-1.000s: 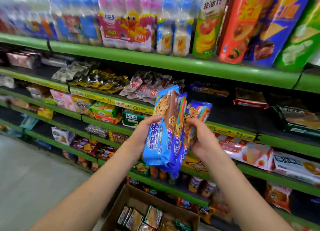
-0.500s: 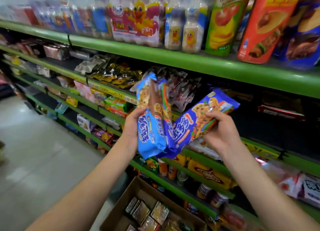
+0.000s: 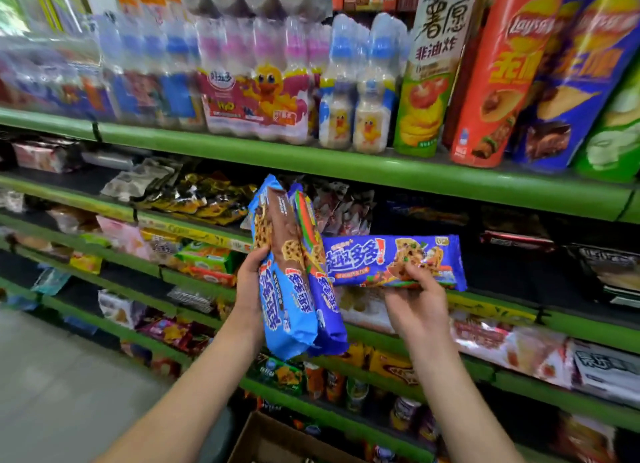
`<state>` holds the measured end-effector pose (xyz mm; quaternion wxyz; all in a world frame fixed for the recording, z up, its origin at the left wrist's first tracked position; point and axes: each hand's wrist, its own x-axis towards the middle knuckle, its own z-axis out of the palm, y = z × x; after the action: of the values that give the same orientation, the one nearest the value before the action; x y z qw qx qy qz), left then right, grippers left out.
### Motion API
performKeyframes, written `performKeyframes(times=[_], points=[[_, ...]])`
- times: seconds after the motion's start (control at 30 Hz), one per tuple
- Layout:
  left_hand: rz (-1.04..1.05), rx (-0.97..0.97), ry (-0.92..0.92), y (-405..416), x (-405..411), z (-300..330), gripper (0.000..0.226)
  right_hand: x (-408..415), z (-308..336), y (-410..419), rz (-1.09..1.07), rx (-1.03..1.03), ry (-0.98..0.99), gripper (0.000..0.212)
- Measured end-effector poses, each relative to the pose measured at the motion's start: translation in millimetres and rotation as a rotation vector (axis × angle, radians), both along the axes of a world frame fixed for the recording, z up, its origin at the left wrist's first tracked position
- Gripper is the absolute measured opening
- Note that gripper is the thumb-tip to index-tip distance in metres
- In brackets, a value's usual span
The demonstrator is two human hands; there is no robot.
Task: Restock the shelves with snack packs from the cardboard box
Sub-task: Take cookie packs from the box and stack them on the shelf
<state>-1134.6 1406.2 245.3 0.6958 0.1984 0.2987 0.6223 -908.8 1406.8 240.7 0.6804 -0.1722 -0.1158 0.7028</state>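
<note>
My left hand (image 3: 248, 282) grips a bundle of upright blue cookie packs (image 3: 294, 289) in front of the shelves. My right hand (image 3: 417, 306) holds a single dark blue cookie pack (image 3: 374, 258) level, lengthwise, just in front of the dark second shelf (image 3: 502, 272) at mid right. Only the top edge of the cardboard box (image 3: 277, 438) shows at the bottom centre, below my forearms; its contents are out of view.
Green-edged shelves (image 3: 381, 171) run across the view. The top one carries bottled drink packs (image 3: 263, 91) and tall chip canisters (image 3: 498, 81). Lower shelves hold assorted snack bags and boxes. Grey floor (image 3: 69, 376) lies to the left.
My right hand has pulled one pack away from the bundle and turned it level, moving it right toward the second shelf. The left hand still holds the other packs upright.
</note>
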Motion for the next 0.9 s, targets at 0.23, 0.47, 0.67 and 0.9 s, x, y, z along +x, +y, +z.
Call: performKeyframes(times=[0.23,0.47,0.67,0.9], points=[[-0.144,0.105,-0.028,5,-20,2,0.054,30,1,-3,-0.026,-0.085,-0.44,0.018],[-0.101,0.041,0.005,6,-23,-2,0.05,60,4,-3,-0.05,-0.033,-0.704,0.02],[-0.14,0.037,-0.008,10,-21,-6,0.046,58,9,-3,-0.054,-0.082,-0.686,0.023],[-0.07,0.051,0.063,24,-18,-10,0.044,69,2,2,-0.014,-0.097,-0.712,0.023]])
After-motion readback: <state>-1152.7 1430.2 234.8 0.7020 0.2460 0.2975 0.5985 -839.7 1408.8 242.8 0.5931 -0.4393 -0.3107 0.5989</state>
